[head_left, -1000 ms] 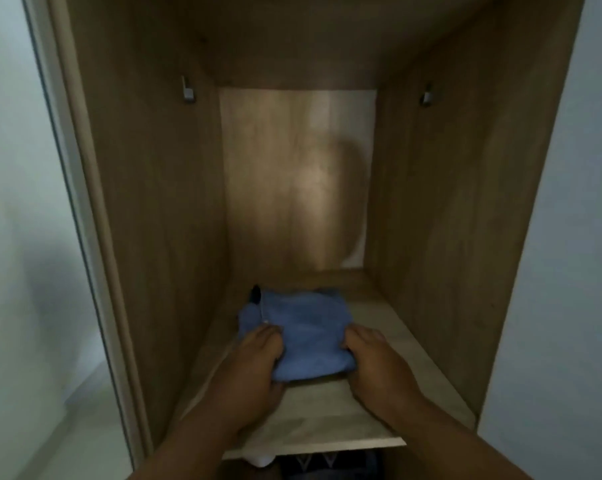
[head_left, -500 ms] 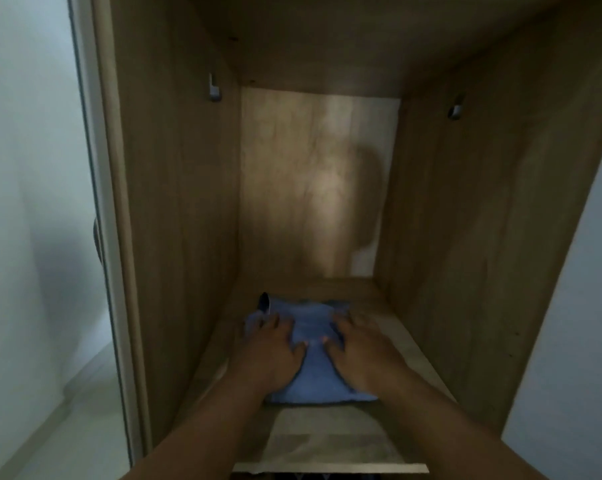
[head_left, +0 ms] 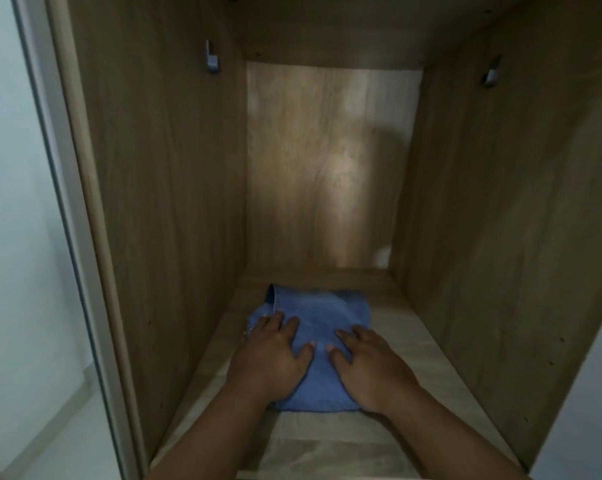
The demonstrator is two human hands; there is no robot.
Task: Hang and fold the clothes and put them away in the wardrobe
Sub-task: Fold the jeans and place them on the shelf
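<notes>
So we've got both hands flat on the thing here. Our left hand point(head_left: 270, 355) lies palm down on the left half of the folded blue garment point(head_left: 318, 327), fingers straight and a bit spread, nothing gripped. Our right hand point(head_left: 369, 365) does the same on the right half, fingers stretched forward, thumb pointing in toward the left thumb; the two thumbs sit close but apart, with a strip of blue between them.

The garment looks like denim, folded into a compact pad. At its back left corner a stitched edge sticks up a little. It lies on the wardrobe shelf point(head_left: 414, 344), roughly centred between the side walls, and well short of the back panel point(head_left: 327, 168).

Further out, the wardrobe point(head_left: 161, 202) is light wood all around. There's a small metal bracket point(head_left: 211, 62) high on the left wall and a matching one point(head_left: 490, 75) on the right. Left of the frame we see a pale wall point(head_left: 15, 202).
</notes>
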